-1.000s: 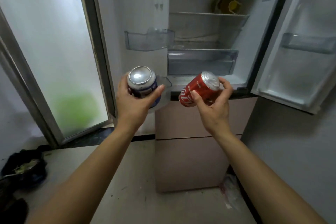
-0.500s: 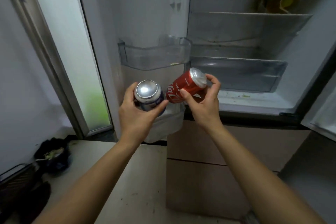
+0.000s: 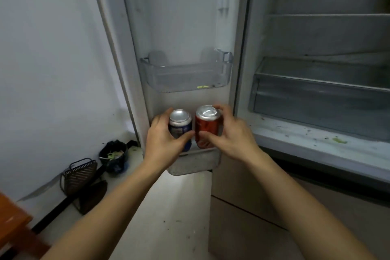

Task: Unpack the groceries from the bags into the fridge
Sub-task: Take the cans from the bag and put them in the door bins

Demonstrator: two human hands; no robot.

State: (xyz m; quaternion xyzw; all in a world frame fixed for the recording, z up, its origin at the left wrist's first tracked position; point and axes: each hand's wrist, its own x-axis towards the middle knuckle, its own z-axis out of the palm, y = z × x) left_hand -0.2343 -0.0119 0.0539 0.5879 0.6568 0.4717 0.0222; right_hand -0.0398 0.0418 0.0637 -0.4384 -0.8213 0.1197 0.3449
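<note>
My left hand (image 3: 163, 140) grips a blue and white can (image 3: 180, 124) and my right hand (image 3: 233, 136) grips a red can (image 3: 206, 126). Both cans stand upright side by side, their lower ends down inside the bottom door bin (image 3: 194, 163) of the open left fridge door (image 3: 179, 27). Whether the cans rest on the bin's floor is hidden. Above them hangs a clear upper door bin (image 3: 185, 74) with only a small yellow-green scrap in it.
To the right the fridge interior (image 3: 320, 53) shows bare shelves and a crisper drawer (image 3: 316, 99); its bottom ledge carries crumbs. On the floor at left lie a dark bag with greens (image 3: 115, 157), a black wire rack (image 3: 79, 174) and an orange stool corner (image 3: 12, 217).
The view has moved closer to the left door. The red can has turned from tilted to upright, and both hands have lowered the cans together into the bottom door bin.
</note>
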